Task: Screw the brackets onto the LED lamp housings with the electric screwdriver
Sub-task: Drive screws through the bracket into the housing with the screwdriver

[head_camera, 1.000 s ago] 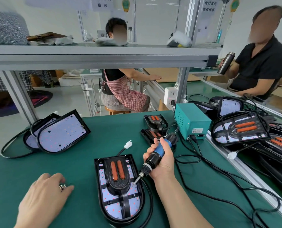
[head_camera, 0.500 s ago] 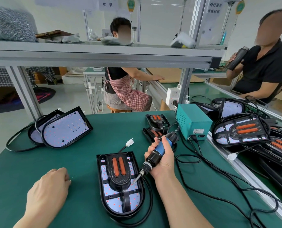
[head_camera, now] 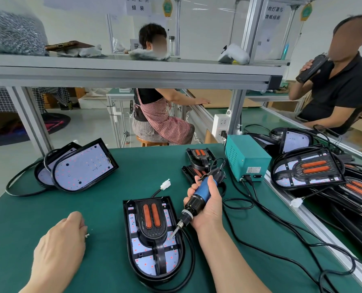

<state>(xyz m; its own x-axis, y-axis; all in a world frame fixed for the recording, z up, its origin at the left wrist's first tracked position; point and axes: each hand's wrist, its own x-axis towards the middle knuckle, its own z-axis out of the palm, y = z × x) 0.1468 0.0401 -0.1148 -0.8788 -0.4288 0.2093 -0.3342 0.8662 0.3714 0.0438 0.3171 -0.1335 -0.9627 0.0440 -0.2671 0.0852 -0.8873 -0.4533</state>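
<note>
Green matte mat on the bench (head_camera: 91, 208); aluminium-profile shelf (head_camera: 133, 70) overhead. Two other people sit in the background at 12 and 2 o'clock.

- LED lamp housing (head_camera: 148, 264): black plastic shell, rounded at the near end and square at the far end. It lies flat at 6 o'clock. The white LED board faces up, dotted red.
- Bracket (head_camera: 152, 226): glossy black, arch-shaped, with two orange oblong strips. It sits on the board in the far half of the housing.
- Electric screwdriver (head_camera: 199, 199): blue barrel, black knurled collar, slim steel bit. It is tilted, and the bit tip meets the bracket's right edge.
- Right hand (head_camera: 209, 206): grip wrapped tight round the barrel, just right of the housing.
- Left hand (head_camera: 59, 246): at 8 o'clock, knuckles up, fingers curled onto the mat. A small silver screw (head_camera: 87, 235) shows at the fingertips. Cannot tell whether the grip pinches it.
- Two bare housings (head_camera: 80, 168) overlap at 10 o'clock.
- Spare brackets (head_camera: 199, 159) lie at 1 o'clock, and beside them stands a teal metal power box (head_camera: 247, 159).
- White connector (head_camera: 165, 184) lies just beyond the housing.
- Black cable (head_camera: 281, 235) loops across at 3 to 4 o'clock.
</note>
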